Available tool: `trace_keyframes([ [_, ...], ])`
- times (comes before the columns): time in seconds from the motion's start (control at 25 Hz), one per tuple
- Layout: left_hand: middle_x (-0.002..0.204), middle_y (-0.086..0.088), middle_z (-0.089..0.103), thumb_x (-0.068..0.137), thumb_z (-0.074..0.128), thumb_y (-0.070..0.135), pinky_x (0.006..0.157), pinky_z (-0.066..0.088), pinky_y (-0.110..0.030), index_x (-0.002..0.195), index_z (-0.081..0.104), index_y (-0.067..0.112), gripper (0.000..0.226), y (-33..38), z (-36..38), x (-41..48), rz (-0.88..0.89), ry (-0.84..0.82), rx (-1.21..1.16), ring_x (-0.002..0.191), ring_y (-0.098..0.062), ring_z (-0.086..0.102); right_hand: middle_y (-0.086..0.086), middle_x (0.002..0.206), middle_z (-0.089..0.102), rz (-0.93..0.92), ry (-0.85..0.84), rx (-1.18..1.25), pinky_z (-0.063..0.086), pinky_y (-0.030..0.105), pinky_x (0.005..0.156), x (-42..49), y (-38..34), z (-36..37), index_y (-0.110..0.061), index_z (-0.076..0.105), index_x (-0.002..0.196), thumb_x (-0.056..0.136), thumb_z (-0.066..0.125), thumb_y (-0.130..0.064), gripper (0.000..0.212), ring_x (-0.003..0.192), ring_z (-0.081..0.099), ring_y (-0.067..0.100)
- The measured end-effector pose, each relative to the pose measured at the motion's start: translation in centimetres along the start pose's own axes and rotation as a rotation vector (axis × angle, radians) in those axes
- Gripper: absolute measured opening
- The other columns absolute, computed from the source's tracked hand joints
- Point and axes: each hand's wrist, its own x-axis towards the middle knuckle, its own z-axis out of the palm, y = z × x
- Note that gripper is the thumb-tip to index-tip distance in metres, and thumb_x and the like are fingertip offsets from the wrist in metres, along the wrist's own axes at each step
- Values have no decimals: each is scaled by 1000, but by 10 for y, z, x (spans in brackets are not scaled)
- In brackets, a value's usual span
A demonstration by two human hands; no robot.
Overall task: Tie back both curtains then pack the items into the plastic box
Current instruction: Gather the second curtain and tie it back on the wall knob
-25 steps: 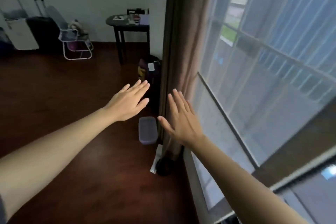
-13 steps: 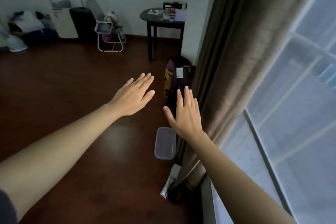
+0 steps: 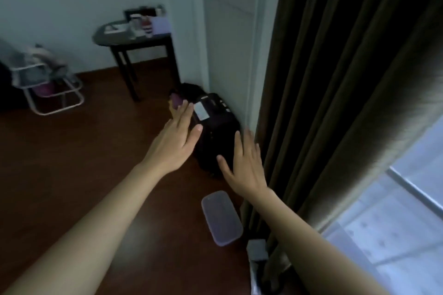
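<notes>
A dark brown curtain [image 3: 335, 93] hangs in folds down the right side, beside a sheer white curtain [image 3: 393, 227] over the window. My right hand [image 3: 244, 165] is flat and open, fingers spread, just left of the brown curtain's edge; I cannot tell whether it touches the fabric. My left hand [image 3: 177, 136] is open and empty, stretched out further left above the floor. A lidded clear plastic box [image 3: 221, 218] lies on the wooden floor below my right wrist. A small grey item [image 3: 257, 250] and a crumpled white wrapper [image 3: 254, 278] lie at the curtain's foot.
A dark suitcase [image 3: 213, 124] stands against the white wall corner [image 3: 227, 55], right behind my hands. A black round table [image 3: 127, 38] with small items stands further back. A white folding chair [image 3: 48, 84] with clothes is at the far left. Dark wooden floor [image 3: 72, 163] spreads to the left.
The view has swung left and closer to the curtain; the window has slid mostly out of frame. Both hands stay open and have advanced toward the suitcase and curtain edge.
</notes>
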Motion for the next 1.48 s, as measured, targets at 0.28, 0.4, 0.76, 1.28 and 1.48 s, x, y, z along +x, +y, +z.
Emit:
trace_keyframes([
  [0.28, 160, -2, 2, 99, 28, 43, 116, 16, -38, 151, 10, 20, 59, -19, 32, 113, 230, -109, -193, 146, -20, 11, 22, 156, -7, 280, 222, -19, 2, 41, 116, 61, 7, 12, -5, 11, 149, 94, 43, -49, 78, 146, -7, 32],
  [0.4, 160, 1, 0, 99, 32, 42, 114, 23, -39, 150, 13, 27, 56, 0, 46, 153, 387, -133, -275, 143, -21, 22, 17, 157, -14, 345, 390, -18, -5, 32, 114, 84, 12, 5, -10, 13, 150, 92, 47, -46, 75, 146, -12, 27],
  [0.76, 151, -25, 25, 93, 54, 24, 93, 29, -4, 122, 38, 24, 33, 43, 82, 240, 905, -113, -535, 130, 4, 28, 23, 153, 8, 612, 701, -112, 17, 40, 115, 120, 34, 2, -15, 40, 140, 87, 54, -37, 59, 142, 10, 33],
  [1.28, 89, -17, 62, 87, 44, -9, 74, 46, -17, 127, 59, 8, 46, 8, 128, 318, 1054, -245, -536, 65, -24, 59, -1, 159, 6, 895, 400, 59, 26, 19, 109, 109, 7, 53, -15, 15, 150, 94, 51, -20, 66, 138, 31, 21],
  [1.48, 83, -13, 65, 88, 43, -8, 58, 37, -3, 134, 51, 8, 49, 7, 115, 335, 1001, -413, -535, 49, 0, 45, -5, 159, 0, 856, 312, 51, 8, 0, 101, 120, -1, 60, -15, 12, 150, 96, 47, -21, 65, 137, 25, 8],
])
